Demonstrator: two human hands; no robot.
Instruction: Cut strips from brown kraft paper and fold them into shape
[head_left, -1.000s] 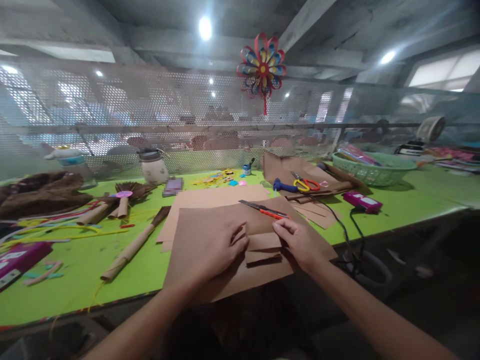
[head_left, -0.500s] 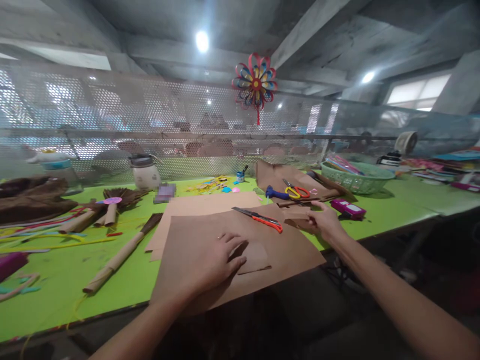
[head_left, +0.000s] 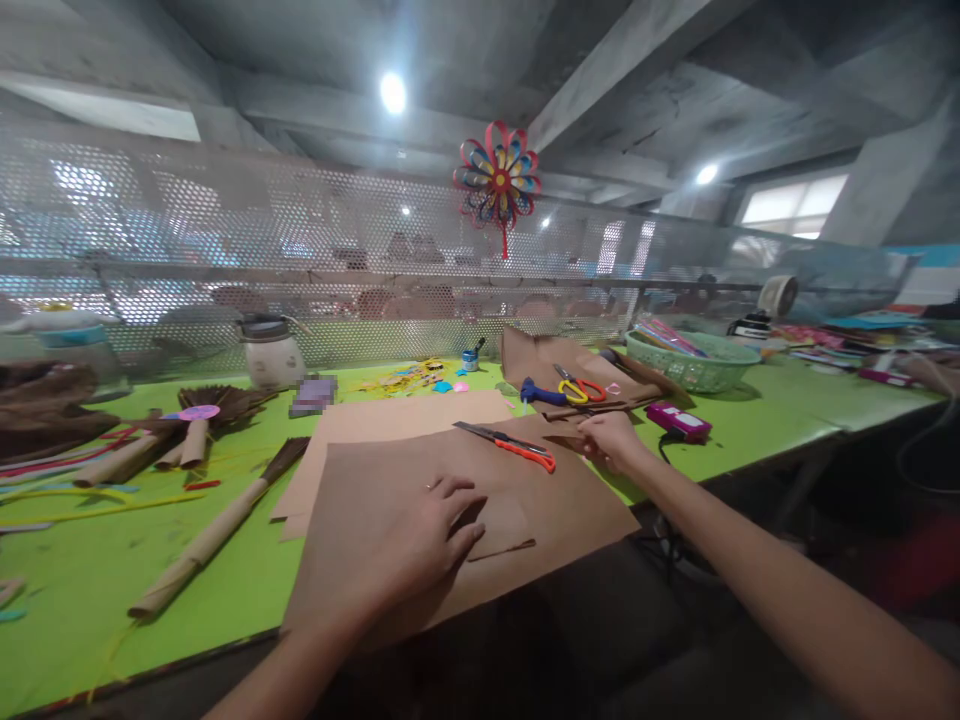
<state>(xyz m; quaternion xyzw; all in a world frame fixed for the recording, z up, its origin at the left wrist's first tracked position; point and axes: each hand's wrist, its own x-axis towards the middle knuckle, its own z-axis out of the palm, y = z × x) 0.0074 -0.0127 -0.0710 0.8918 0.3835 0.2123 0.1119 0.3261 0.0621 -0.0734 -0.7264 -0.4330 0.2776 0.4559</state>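
Note:
My left hand [head_left: 442, 520] lies on a large brown paper sheet [head_left: 360, 480], fingers stretched out and slightly apart, holding nothing. Beside its fingertips is a small brown paper piece [head_left: 506, 525] with a dark lower edge. My right hand [head_left: 611, 440] pinches a brown paper piece [head_left: 566, 440] at the right side of the sheet; the fingers partly hide it. Between the hands, an orange-handled utility knife [head_left: 525, 450] rests on the sheet, its blade to the left. Lighter paper sheets [head_left: 420, 412] lie under the brown one.
Scissors [head_left: 577, 388] and a blue-handled tool [head_left: 544, 393] lie behind my right hand. To its right are a purple box [head_left: 679, 422] and a green basket [head_left: 690, 360]. A rolled paper stick [head_left: 217, 535] lies left. The table's front edge [head_left: 180, 665] runs below.
My right hand has moved slightly left with the paper piece, closer to the utility knife. My left hand stays on the sheet. The view has turned a little to the right.

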